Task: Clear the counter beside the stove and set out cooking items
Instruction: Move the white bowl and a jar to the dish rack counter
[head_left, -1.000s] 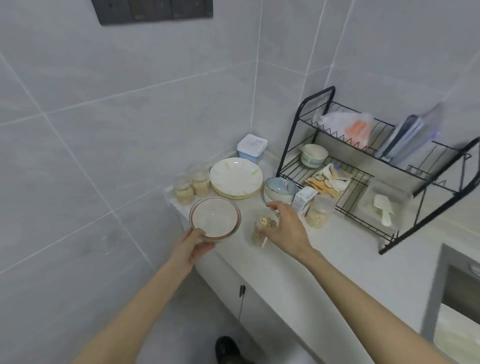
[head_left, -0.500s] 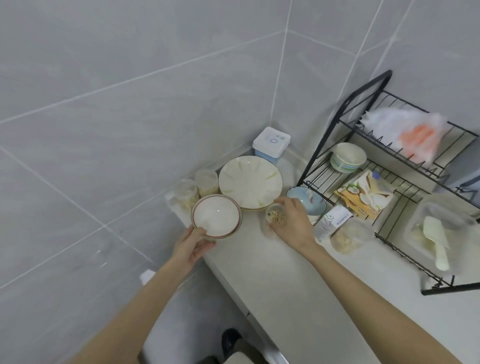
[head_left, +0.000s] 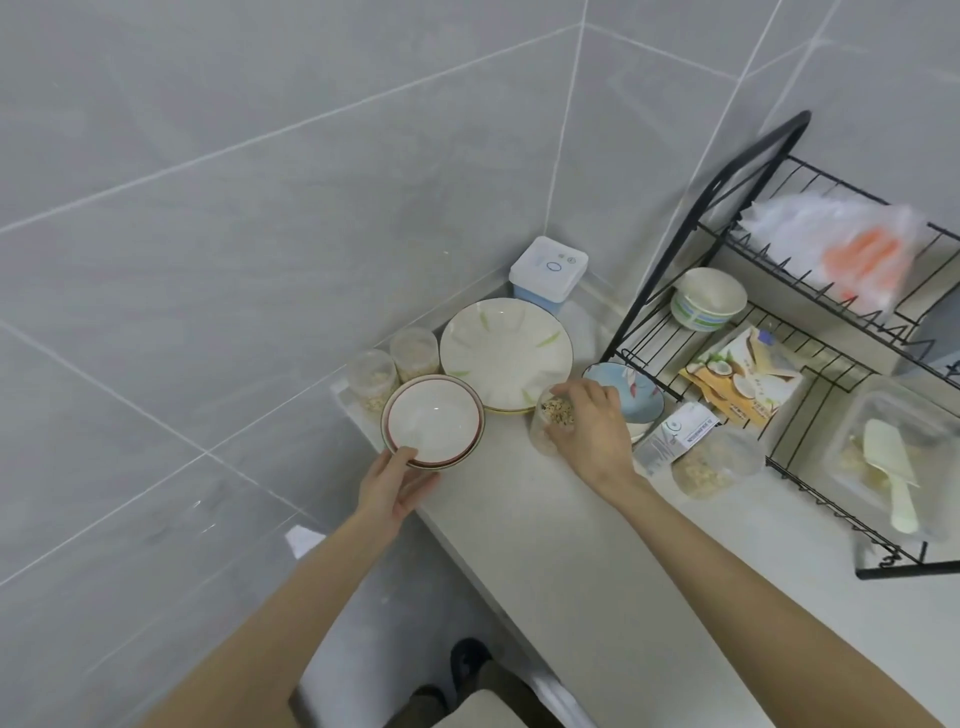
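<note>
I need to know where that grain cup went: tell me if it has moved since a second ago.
Yes. The right hand has carried the grain cup back toward the big plate, whose rim it now nearly touches.

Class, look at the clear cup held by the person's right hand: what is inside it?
Inside the clear cup lies a heap of small beige and dark bits, like grains or cereal. The right hand covers the cup's right side, so its full contents cannot be seen.

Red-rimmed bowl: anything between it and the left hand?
No. The left hand already grips the near rim of the red-rimmed bowl, thumb on top; nothing sits between them.
</note>
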